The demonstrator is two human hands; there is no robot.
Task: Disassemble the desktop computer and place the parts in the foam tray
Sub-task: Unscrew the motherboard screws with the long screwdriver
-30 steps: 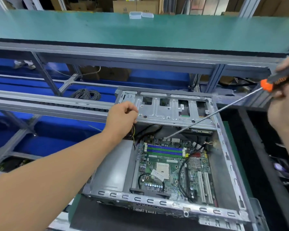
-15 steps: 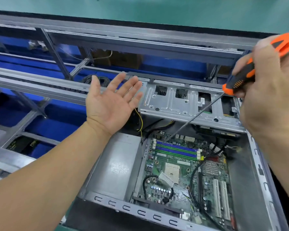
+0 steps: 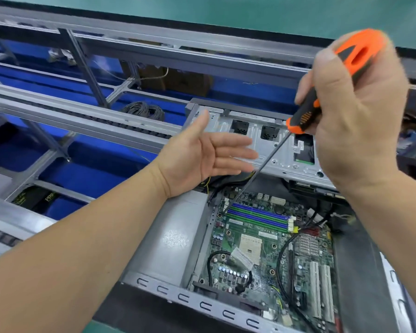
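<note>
Desktop computer [image 3: 262,236] lying open on the worktop [image 3: 226,15], directly below both hands. Drive cage [image 3: 269,145] spanning the far end; grey power supply [image 3: 175,234] along the left; motherboard [image 3: 269,248] in the middle, flat, long axis running near to far. Right hand [image 3: 356,116] wrapped round the orange handle of the screwdriver [image 3: 305,116], shaft slanting down-left, tip at the board's far-left corner beside the memory slots [image 3: 257,216]. Left hand [image 3: 202,159] spread, palm up, holding nothing, hovering nearer that corner. Likely next: a mounting screw there. Tight against the supply wall; open room above. Foam tray out of sight.
</note>
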